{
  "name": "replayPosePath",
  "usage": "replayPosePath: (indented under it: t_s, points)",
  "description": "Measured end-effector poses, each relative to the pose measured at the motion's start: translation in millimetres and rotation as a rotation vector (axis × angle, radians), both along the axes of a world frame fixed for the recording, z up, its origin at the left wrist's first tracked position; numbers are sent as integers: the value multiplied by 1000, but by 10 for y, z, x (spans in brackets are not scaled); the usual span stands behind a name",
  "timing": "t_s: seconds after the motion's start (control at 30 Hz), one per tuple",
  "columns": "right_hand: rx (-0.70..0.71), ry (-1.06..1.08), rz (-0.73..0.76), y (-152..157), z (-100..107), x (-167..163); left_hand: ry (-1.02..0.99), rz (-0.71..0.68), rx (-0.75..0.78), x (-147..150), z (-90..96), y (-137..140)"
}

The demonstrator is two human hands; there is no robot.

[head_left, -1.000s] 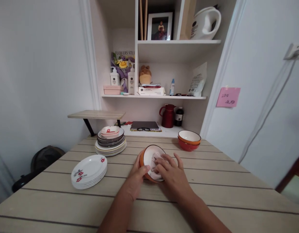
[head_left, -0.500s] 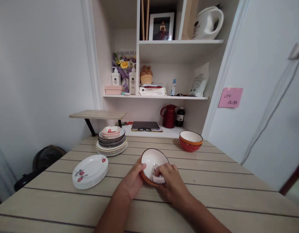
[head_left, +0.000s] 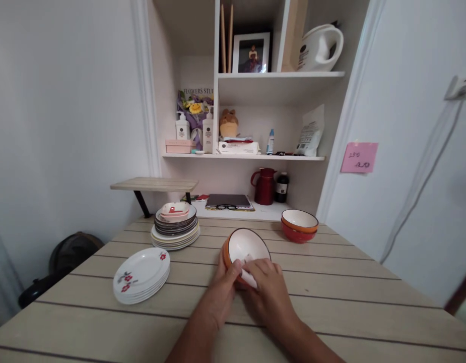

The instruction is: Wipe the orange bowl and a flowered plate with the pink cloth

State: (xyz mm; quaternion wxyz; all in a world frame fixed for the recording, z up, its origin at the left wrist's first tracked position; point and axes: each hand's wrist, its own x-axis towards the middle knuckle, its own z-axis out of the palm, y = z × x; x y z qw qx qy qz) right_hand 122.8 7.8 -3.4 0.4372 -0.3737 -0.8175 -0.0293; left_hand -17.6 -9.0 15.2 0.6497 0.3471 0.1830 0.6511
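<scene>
An orange bowl [head_left: 248, 243] with a white inside and dark rim is tilted above the table's middle. My left hand [head_left: 222, 290] grips its left side, thumb over the near rim. With closed fingers my right hand [head_left: 268, 285] presses a pale cloth [head_left: 249, 278] over the bowl's near rim. Part of the cloth lies inside the bowl; the rest is hidden by the fingers. To the left is a stack of white plates [head_left: 142, 272] with red flowers. Farther right, another orange bowl [head_left: 300, 222] sits in a red bowl [head_left: 298, 235].
Behind the flowered plates stands a taller pile of plates [head_left: 176, 237] topped by a small square dish [head_left: 175, 210]. A raised wooden shelf [head_left: 153, 184] overhangs the back left. At the back are a closed laptop [head_left: 228, 201], glasses [head_left: 225, 207] and a red jug [head_left: 264, 186].
The bowl has shifted slightly right and tilted more. My right hand has moved the cloth from the bowl's inside to the near rim, and my left thumb has come close to it.
</scene>
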Motion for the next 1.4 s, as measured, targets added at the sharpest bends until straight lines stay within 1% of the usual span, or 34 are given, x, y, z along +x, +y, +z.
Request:
replayPosePath:
  t_s: [0.1, 0.17, 0.27, 0.33, 0.4, 0.53, 0.63, 0.73, 0.83, 0.93, 1.03, 1.17, 1.27, 1.4]
  points:
    - [46, -89, -11, -18, 32, 10, -19, 2, -30, -15, -5, -1]
    - [36, -160, 3, -32, 58, 20, -9, 19, -79, -43, -6, 11]
    - [-63, -254, 76, -31, 86, 42, 25, 84, -139, -91, 10, 20]
    - [-109, -304, 115, -2, 95, 75, 53, 122, -140, -118, 30, 13]
    - [-69, -338, 97, 46, 97, 128, 79, 115, -126, -136, 46, 4]
    - [120, -347, -29, 123, 94, 232, 106, 35, -107, -149, 33, 14]
    - [164, -333, -68, 117, 90, 239, 109, 7, -135, -163, -8, 52]
    - [124, -360, -45, 87, 84, 205, 78, -20, -171, -182, -36, 87]
    - [65, -397, -14, 68, 76, 188, 42, -61, -160, -187, -30, 96]
    - [35, -370, -8, 56, 70, 182, -17, -99, -121, -168, -6, 84]
    - [16, -303, 0, 36, 66, 145, -63, -106, -49, -129, 9, 66]
    - [8, -212, -25, 10, 51, 75, -51, -106, 20, -76, 16, 29]
    - [14, -228, -55, 0, 42, 50, -8, -73, -5, -56, 27, 5]
    - [2, -324, -101, -9, 78, 34, 85, 66, -70, -47, 29, 19]
